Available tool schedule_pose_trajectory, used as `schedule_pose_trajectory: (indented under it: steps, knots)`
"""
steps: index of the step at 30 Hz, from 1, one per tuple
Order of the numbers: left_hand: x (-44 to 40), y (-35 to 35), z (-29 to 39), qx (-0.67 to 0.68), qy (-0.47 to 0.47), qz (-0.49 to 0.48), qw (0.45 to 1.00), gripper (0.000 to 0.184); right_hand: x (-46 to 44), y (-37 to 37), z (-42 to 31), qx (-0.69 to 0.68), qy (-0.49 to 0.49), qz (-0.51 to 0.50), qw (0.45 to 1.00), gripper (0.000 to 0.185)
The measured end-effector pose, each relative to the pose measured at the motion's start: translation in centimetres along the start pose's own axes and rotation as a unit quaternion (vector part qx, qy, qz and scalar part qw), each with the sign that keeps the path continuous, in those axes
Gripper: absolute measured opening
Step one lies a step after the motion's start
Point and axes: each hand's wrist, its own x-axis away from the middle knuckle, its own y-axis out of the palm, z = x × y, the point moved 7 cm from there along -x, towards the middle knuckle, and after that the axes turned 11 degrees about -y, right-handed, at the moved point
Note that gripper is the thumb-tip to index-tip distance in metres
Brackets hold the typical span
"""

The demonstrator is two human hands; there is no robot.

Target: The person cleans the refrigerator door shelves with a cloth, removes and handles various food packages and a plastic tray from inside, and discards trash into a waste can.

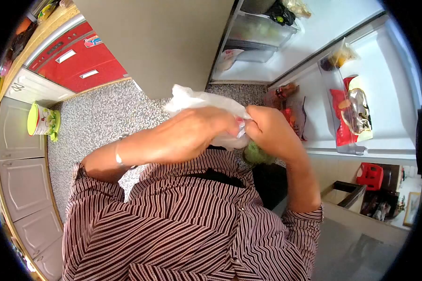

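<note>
A white plastic bag (204, 100) hangs in front of my body, with both hands at its gathered edge. My left hand (199, 131) is closed on the bag, its fingers partly hidden behind the hand and plastic. My right hand (269, 131) pinches the bag's edge between thumb and bent fingers. Between the two hands a small bit of red and white shows at the plastic; I cannot make out what it is. Just below my right hand is something green (258, 154), partly covered by the hand, and whether it is inside the bag I cannot tell.
An open fridge (323, 18) stands ahead right, with clear drawers (258, 30) inside. Its door shelf (354, 147) holds packets, including a red one (344, 122). Left are a red appliance front (75, 56), pale cabinets (26, 187) and a tub (40, 119) on the speckled floor (91, 107).
</note>
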Motion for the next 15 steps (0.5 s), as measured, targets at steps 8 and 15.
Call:
schedule_pose_trajectory:
  steps: [8,15]
  knots:
    - [-0.1,6.2,-9.3,-0.235,-0.189,-0.189,0.934,0.019,0.9,0.2,-0.9,-0.020,0.009,0.012,1.000,0.019]
    - [-1.2,4.2,-4.2,-0.431,0.033,-0.086,0.898,0.023,1.7,-0.9,-0.4,-0.125,0.076,0.029,0.989,0.039]
